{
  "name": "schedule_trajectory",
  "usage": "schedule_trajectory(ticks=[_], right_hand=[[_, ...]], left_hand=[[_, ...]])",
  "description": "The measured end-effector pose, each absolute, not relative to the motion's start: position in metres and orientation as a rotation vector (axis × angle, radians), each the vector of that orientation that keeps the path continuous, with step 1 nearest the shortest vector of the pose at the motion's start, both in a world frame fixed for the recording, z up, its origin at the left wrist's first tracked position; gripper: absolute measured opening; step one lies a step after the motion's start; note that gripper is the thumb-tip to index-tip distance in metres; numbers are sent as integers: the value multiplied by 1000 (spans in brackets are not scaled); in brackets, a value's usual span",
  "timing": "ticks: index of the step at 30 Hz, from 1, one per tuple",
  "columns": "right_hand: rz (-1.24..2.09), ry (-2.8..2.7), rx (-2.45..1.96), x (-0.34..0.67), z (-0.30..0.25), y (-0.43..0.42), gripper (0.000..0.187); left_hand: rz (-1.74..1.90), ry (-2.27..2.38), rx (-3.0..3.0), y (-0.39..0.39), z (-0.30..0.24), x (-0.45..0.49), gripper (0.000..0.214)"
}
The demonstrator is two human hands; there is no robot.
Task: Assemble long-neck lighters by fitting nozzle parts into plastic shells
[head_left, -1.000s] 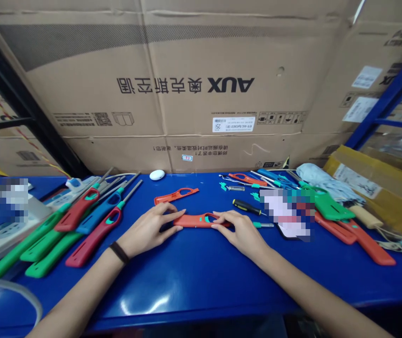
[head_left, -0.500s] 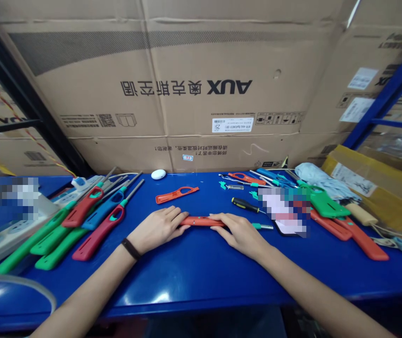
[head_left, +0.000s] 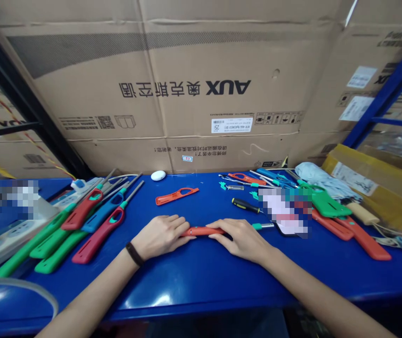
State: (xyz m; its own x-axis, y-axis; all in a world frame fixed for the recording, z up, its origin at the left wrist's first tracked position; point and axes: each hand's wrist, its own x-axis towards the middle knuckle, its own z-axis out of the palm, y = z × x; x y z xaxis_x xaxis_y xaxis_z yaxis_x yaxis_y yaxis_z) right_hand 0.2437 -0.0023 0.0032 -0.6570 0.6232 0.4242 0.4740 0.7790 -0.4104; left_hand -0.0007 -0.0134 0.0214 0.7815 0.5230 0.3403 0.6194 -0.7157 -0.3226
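"Where's the orange lighter casing [head_left: 203, 231]?"

"Edge-on between both hands, over the blue surface [head_left: 194, 286]."

"And the grip?"

"The left hand [head_left: 160, 237] and right hand [head_left: 241, 240] each close around one end."

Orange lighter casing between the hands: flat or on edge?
On edge: the orange lighter casing shows only a narrow strip between left hand and right hand.

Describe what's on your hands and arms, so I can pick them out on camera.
The left hand and right hand wear no gloves or rings, and the left forearm and right forearm show no sleeves. A narrow black wristband circles the left wrist; the right wrist is bare.
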Motion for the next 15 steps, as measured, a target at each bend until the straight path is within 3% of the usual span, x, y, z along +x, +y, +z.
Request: schedule_trajectory(ticks=[7,12,15], right_hand=[[80,-2354,-758,246,11,8,37],[8,-2351,-822,252,16,13,20],[26,-2404,-783,251,13,13,20]], left_hand=[[-347,-905,-2490,-13,22,1,35],[-409,-974,-2488,-12,23,-4,36],[-389,-955,-2513,-12,23,-4,37]])
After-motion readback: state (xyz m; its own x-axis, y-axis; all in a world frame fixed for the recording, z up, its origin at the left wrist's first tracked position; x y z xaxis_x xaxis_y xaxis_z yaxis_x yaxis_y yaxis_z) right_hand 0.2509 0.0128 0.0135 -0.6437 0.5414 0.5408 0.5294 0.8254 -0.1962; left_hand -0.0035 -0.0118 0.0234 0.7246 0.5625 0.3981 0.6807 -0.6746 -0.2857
